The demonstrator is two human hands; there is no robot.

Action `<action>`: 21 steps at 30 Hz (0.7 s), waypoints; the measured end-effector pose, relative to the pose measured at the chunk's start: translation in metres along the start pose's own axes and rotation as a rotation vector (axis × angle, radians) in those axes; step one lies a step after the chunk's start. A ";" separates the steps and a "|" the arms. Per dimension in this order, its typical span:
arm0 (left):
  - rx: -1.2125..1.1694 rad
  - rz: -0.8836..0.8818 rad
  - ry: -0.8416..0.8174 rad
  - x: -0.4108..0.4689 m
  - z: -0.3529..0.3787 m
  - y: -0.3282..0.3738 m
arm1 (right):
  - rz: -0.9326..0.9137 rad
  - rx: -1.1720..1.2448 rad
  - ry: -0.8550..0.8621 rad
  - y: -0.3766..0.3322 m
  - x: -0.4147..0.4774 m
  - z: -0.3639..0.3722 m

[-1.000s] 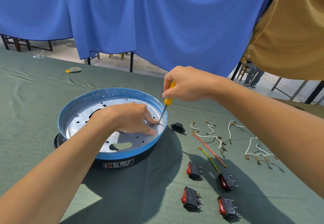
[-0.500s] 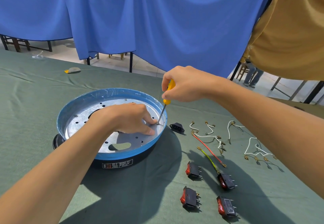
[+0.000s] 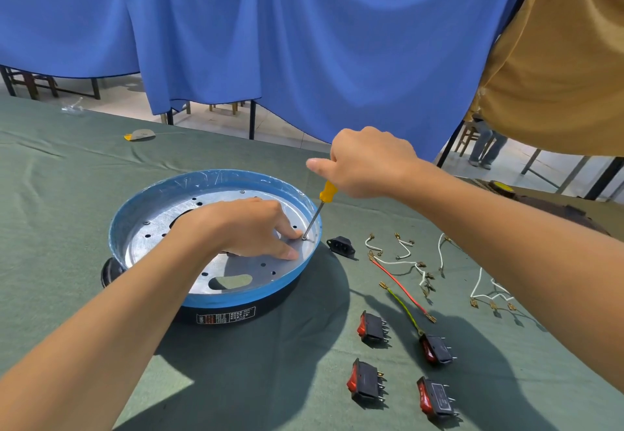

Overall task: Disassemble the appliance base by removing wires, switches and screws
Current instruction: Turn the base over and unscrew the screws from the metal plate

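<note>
Four black rocker switches (image 3: 366, 380) with red buttons lie loose at the near edge of the green-covered desk (image 3: 67, 194), on the person's right. Just beyond them lie a yellow-green wire (image 3: 403, 305), a red wire (image 3: 400, 287) and several white wires (image 3: 489, 290) with brass terminals, all detached. A black power socket (image 3: 341, 245) sits just beside the appliance base (image 3: 236, 297), a round black unit with a blue rim that stands left of the loose parts. The left hand (image 3: 250, 228) rests on the perforated metal plate (image 3: 162, 238) inside the base, thumb stretched flat and forefinger tip set down next to a screw (image 3: 304, 237) near the right rim. The right hand (image 3: 368, 164) is wrapped around the yellow handle of a screwdriver (image 3: 328, 191), thumb sticking out, with the tilted shaft's tip on that screw. Farther back, a small flat object (image 3: 140, 134) lies on the desk. A blue curtain (image 3: 304, 42) and a tan cloth (image 3: 557, 59) hang behind.
</note>
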State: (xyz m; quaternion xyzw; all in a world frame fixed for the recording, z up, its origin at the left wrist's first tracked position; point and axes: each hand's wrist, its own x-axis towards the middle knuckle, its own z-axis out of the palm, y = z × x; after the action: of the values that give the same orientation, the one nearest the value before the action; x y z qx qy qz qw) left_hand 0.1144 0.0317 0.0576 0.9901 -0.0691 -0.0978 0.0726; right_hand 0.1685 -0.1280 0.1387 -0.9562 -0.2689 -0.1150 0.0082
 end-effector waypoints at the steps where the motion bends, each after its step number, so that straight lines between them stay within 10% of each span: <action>1: 0.001 0.001 0.000 0.000 0.000 0.000 | -0.023 0.041 -0.006 0.000 0.000 0.000; 21: 0.004 0.019 0.011 0.002 0.000 -0.001 | -0.082 0.119 -0.147 0.002 -0.002 -0.008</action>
State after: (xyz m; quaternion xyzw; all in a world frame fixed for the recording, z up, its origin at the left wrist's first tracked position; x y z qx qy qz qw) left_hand 0.1168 0.0319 0.0566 0.9901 -0.0782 -0.0914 0.0721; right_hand 0.1661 -0.1319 0.1458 -0.9481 -0.3140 -0.0283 0.0405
